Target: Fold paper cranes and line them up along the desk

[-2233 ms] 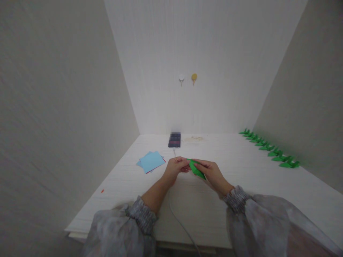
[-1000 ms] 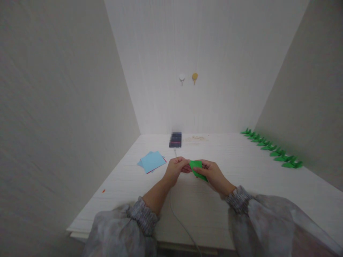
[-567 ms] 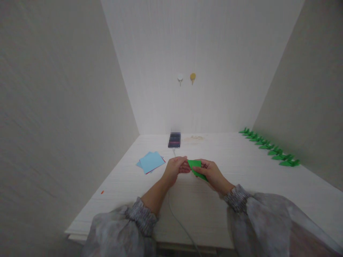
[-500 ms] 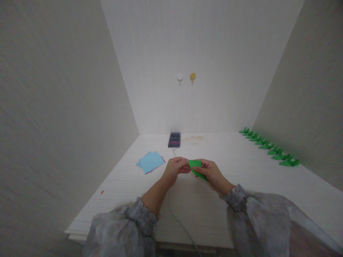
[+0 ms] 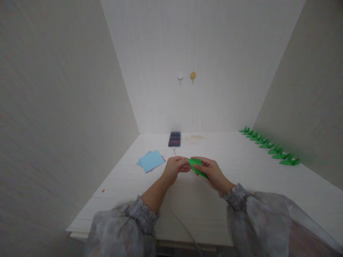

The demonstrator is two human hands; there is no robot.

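Note:
A small folded piece of green paper (image 5: 195,162) is held above the middle of the white table. My right hand (image 5: 213,172) grips it, thumb across the front and fingers behind. At the paper's upper left corner, the fingertips of my left hand (image 5: 173,169) are pinched together against its edge. The lower part of the sheet slants down to the right below my right thumb. Part of the paper is hidden by my right hand.
Blue paper sheets (image 5: 152,161) lie stacked at the left. Behind my hands a phone (image 5: 175,139) has a white cable (image 5: 182,223) running toward me. Several folded green paper figures (image 5: 278,155) line the right wall. An orange scrap (image 5: 103,191) lies at the left edge.
My hands and the green paper stay in nearly the same place. The fingers of my right hand have shifted slightly, with the index finger reaching farther left behind the paper.

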